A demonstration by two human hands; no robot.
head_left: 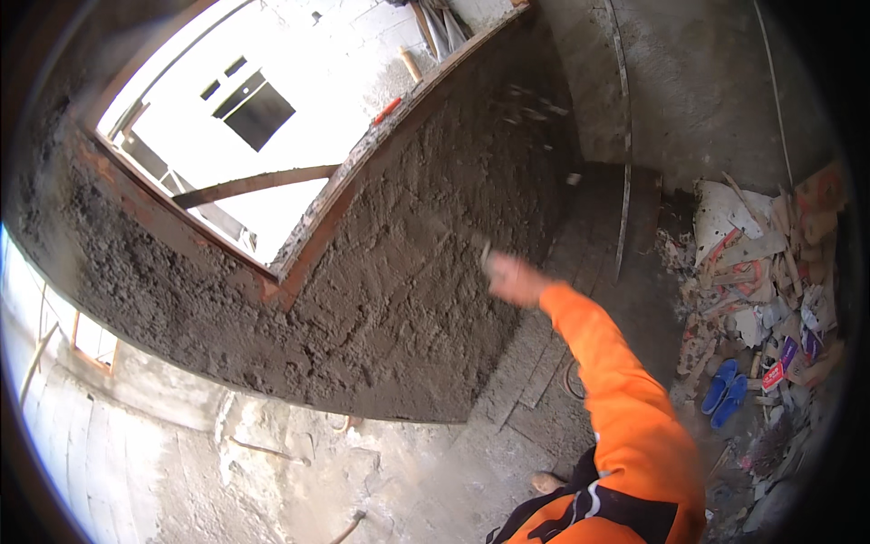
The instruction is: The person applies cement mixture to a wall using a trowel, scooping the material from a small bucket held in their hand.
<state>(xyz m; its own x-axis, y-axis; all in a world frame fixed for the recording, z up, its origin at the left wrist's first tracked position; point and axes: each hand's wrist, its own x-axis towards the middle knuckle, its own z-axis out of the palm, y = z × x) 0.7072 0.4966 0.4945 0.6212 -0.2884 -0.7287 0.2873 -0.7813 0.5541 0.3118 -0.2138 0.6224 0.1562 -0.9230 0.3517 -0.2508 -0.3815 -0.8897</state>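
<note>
My right hand (517,278), at the end of an orange sleeve, is closed round the handle of what looks like a trowel (487,250). Its blade is smeared by motion and blends into the wall behind it. Rough, wet grey mortar (390,263) covers the wall beside the hand, lumpy under the window and toward the left. Whether the tool touches the mortar, I cannot tell. My left hand is out of view.
A window opening with a wooden frame (308,258) has a slanted brace (258,184) across it; a red object (387,111) lies on its ledge. Boards (544,367) line the wall's foot. At right are a rubbish heap (743,263) and blue slippers (725,393). A pole (625,136) stands beyond.
</note>
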